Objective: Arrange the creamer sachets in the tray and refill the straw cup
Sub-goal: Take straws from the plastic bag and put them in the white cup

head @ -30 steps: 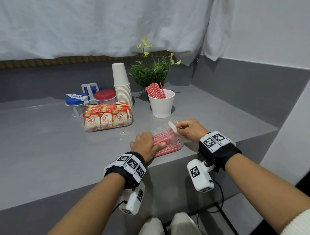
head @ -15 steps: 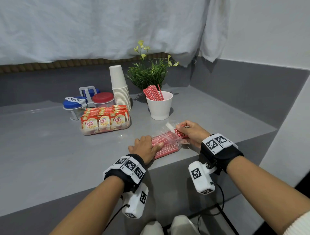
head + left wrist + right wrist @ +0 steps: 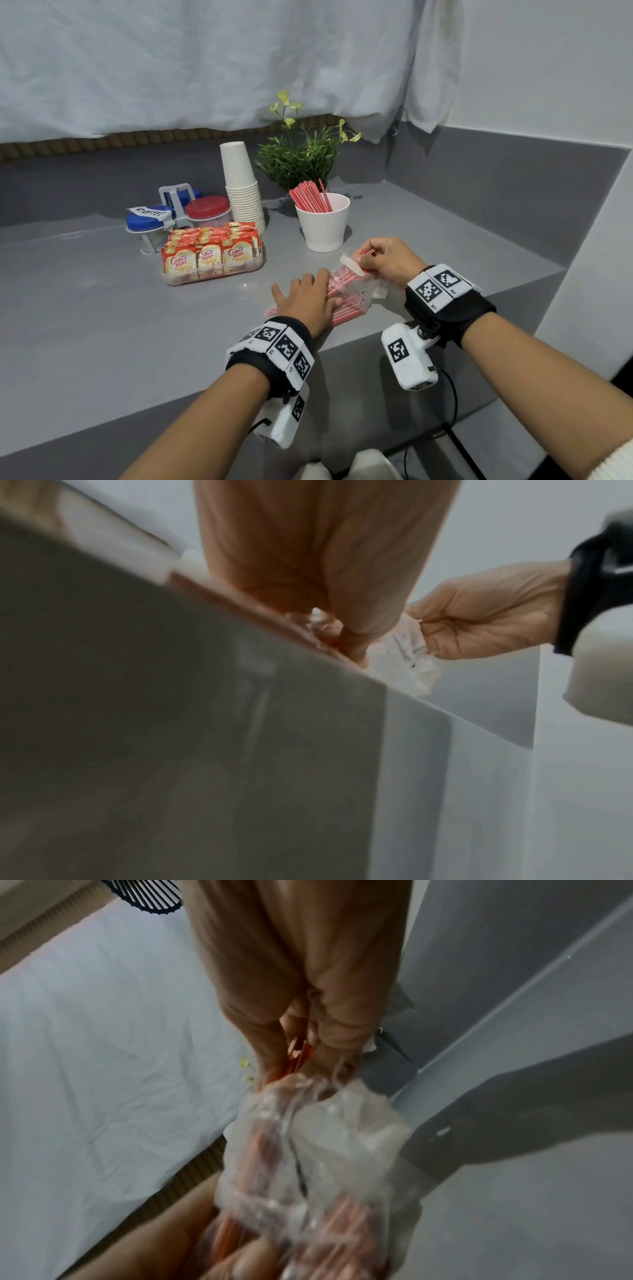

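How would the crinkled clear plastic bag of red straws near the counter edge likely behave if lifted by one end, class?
The clear plastic bag of red straws would probably sag: its film looks thin and crumpled. It likely slides easily, since the left hand presses it flat. Straws may slip out where the right hand pinches some at its mouth.

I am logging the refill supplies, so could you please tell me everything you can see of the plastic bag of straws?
The plastic bag of straws is a clear, crinkled, thin pouch holding a bundle of red straws. It lies flat near the front edge of the grey counter, in front of the white straw cup. The left hand presses flat on its near end. The right hand pinches a few straws poking from its open far end.
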The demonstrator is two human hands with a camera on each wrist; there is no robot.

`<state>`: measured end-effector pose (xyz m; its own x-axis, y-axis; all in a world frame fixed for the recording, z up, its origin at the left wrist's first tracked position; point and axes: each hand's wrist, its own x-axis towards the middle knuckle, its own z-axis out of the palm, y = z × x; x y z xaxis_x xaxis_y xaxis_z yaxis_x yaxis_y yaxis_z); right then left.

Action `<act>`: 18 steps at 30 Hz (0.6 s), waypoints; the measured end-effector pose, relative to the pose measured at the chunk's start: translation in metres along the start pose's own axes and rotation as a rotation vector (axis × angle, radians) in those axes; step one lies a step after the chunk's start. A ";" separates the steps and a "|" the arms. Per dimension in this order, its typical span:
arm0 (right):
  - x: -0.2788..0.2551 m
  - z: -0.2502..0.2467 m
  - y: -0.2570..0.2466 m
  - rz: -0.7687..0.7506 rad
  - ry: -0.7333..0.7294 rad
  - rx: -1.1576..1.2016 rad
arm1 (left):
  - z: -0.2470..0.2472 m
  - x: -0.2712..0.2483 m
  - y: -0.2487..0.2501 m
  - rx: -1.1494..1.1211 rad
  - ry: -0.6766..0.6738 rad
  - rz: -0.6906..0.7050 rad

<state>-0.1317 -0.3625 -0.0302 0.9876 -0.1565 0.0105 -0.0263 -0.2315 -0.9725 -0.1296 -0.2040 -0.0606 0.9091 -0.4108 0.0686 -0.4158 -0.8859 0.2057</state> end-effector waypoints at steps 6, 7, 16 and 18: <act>-0.001 -0.007 -0.005 -0.029 0.131 0.378 | 0.003 0.004 0.001 -0.212 -0.020 -0.024; -0.004 -0.003 -0.004 -0.021 0.132 0.479 | 0.002 0.004 0.002 -0.243 -0.020 -0.028; -0.006 0.032 0.008 0.010 0.148 0.379 | 0.007 0.004 0.007 -0.344 0.010 -0.024; 0.000 0.030 0.012 -0.014 0.270 0.230 | 0.005 0.003 0.004 -0.336 0.072 -0.011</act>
<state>-0.1270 -0.3364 -0.0485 0.9102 -0.4104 0.0557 0.0530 -0.0179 -0.9984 -0.1290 -0.2100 -0.0643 0.9179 -0.3746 0.1313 -0.3859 -0.7649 0.5157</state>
